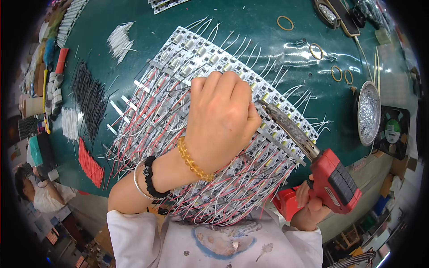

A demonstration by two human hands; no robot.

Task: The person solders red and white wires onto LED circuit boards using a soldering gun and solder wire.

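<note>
A panel of small white circuit boards (181, 40) lies tilted on the table, with many red, white and black wires standing off it. Over its middle, my left hand (223, 109) is closed, knuckles up and fingertips tucked underneath. What its fingers pinch is hidden. My right hand (309, 206), near the panel's lower right, grips a red soldering gun (333, 181) by its handle. The gun's dark metal tip reaches up and left, close beside my left thumb. Whether the tip touches a board cannot be made out.
Left on the green table (147, 18) lie white wires (120, 41), black wires (89, 98), shorter white wires (70, 123) and red wires (90, 163). Rubber bands (285, 16), a shiny metal dish (368, 114) and a black fan (393, 131) are at right. Another person (47, 194) sits far left.
</note>
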